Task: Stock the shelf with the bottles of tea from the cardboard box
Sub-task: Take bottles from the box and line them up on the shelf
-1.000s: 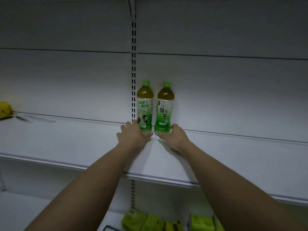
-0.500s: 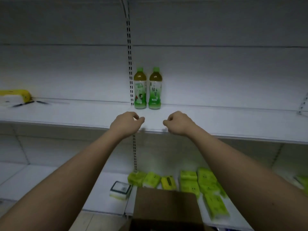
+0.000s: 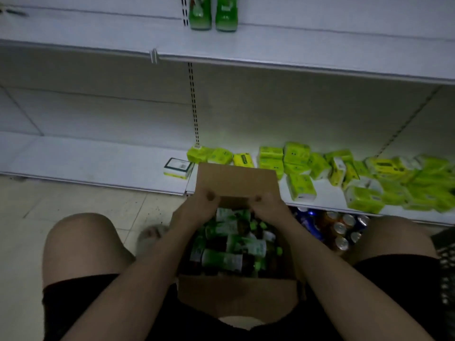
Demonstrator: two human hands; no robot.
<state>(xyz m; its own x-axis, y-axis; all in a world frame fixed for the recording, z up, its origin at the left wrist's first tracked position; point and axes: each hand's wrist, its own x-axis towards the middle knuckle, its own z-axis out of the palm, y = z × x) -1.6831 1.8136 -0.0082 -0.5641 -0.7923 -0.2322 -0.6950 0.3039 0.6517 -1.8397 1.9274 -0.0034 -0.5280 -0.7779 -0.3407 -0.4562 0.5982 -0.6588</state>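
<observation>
Cardboard box: tea bottles piled inside.
Left hand, right hand above them, fingers curled; grip unclear.

- The only camera is sitting on the person's head, tilting steeply forward and down.
- It is looking close onto the open cardboard box between the knees.
- Farther ahead it is taking in the lower shelf and the upper shelf, whose top is cropped.
</observation>
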